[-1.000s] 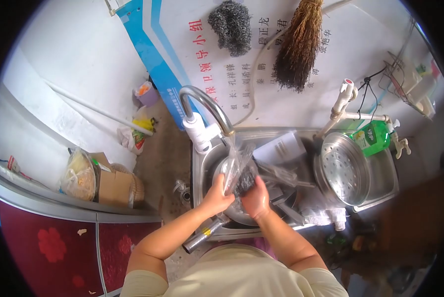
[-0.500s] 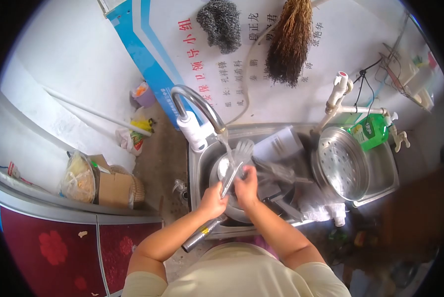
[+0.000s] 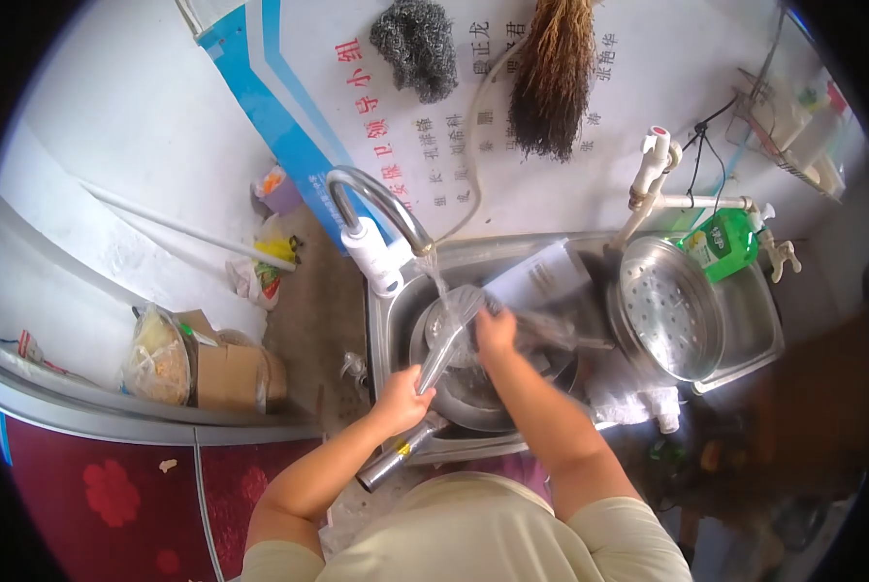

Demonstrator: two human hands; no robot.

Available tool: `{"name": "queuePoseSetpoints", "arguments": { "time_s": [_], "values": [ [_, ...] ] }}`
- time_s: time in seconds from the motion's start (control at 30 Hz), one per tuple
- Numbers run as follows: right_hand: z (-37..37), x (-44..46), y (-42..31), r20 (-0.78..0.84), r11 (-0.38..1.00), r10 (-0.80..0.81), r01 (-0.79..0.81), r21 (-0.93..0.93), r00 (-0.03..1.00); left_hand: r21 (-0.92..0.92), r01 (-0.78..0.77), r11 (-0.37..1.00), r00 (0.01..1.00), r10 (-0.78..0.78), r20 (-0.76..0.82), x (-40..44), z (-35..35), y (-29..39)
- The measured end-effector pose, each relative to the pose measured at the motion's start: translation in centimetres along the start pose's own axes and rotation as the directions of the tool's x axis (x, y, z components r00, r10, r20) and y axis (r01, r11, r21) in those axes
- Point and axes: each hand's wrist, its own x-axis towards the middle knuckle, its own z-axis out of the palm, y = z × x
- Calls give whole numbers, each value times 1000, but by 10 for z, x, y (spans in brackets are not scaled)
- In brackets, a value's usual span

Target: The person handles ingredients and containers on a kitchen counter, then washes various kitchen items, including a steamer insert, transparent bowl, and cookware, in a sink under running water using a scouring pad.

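My left hand (image 3: 402,400) is closed round the handle of a shiny metal utensil (image 3: 443,351), whose wide end lies under the running water. My right hand (image 3: 496,331) is closed beside that wide end, with a bit of something dark at its fingertips, too small to make out. Water falls from the curved faucet (image 3: 381,199) onto the utensil. Below both hands a round metal pan (image 3: 473,419) sits in the steel sink (image 3: 388,320). To the right of my right hand lie plastic-wrapped items (image 3: 551,330).
A white booklet (image 3: 541,278) lies at the sink's back. On the right are a perforated steamer pot (image 3: 664,310) and a green bottle (image 3: 721,244). A metal tube (image 3: 396,464) crosses the front edge. A brush (image 3: 554,82) hangs on the wall.
My right hand has moved up and to the right, toward the utensil's wide end. The dark scrubber seen in it earlier is now mostly hidden. The view has shifted slightly.
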Motion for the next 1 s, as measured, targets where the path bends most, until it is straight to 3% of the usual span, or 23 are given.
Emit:
{"name": "queuePoseSetpoints", "arguments": {
  "time_s": [0.07, 0.2, 0.23, 0.33, 0.37, 0.4, 0.47, 0.5, 0.53, 0.6, 0.63, 0.73, 0.83, 0.93, 1.0],
  "values": [
    [21, -62, -12, 3, 980, -188, 187, 73, 982, -41, 61, 997, 998, -60, 17, 3, -2, -4],
    [6, -57, -60, 105, 982, 91, -107, 156, 990, 106, 15, 994, 1000, -17, 12, -2, -6, 15],
    [2, 15, 14, 79, 996, 72, -76, 53, 994, 117, 26, 993, 999, -29, 18, -3, -8, 20],
    [16, -41, -9, 14, 990, -63, 61, 125, 998, -4, 51, 999, 999, -51, 17, 4, -3, 0],
    [21, -78, -29, 90, 998, -62, 63, -2, 994, -68, 60, 996, 998, -59, 15, 5, -1, -9],
    [29, -84, 4, 117, 990, -135, 140, -35, 984, -53, 56, 997, 998, -56, -4, 7, 0, -5],
    [21, -62, 0, 143, 988, 83, -100, 120, 986, -24, 64, 998, 997, -65, -37, 0, 0, 10],
    [17, -40, 4, 20, 991, -69, 66, 120, 997, 78, 28, 997, 999, -25, -41, -4, -3, 19],
    [12, -29, -22, -54, 999, 15, -18, -50, 998, 44, 43, 998, 999, -41, -33, -2, -3, 17],
    [16, -24, -17, -82, 998, -62, 63, 7, 995, -29, 75, 997, 997, -76, -14, 0, -2, 10],
    [18, -44, -25, 7, 998, -14, 14, 69, 1000, -12, 121, 993, 993, -121, 0, 0, -4, 14],
    [30, -102, 6, 210, 977, 80, -118, 176, 974, -194, 211, 958, 977, -203, 63, 7, -5, 7],
    [16, -119, -27, 378, 885, 278, -388, 258, 883, -215, 344, 914, 937, -318, 145, 5, -6, 18],
    [17, -135, -33, 437, 952, 124, -230, 200, 891, -335, 66, 940, 997, -77, -19, 9, -4, 24],
    [13, -138, -43, 438, 942, 163, -271, 197, 884, -368, 146, 918, 989, -130, 68, 9, -8, 29]
  ]
}}
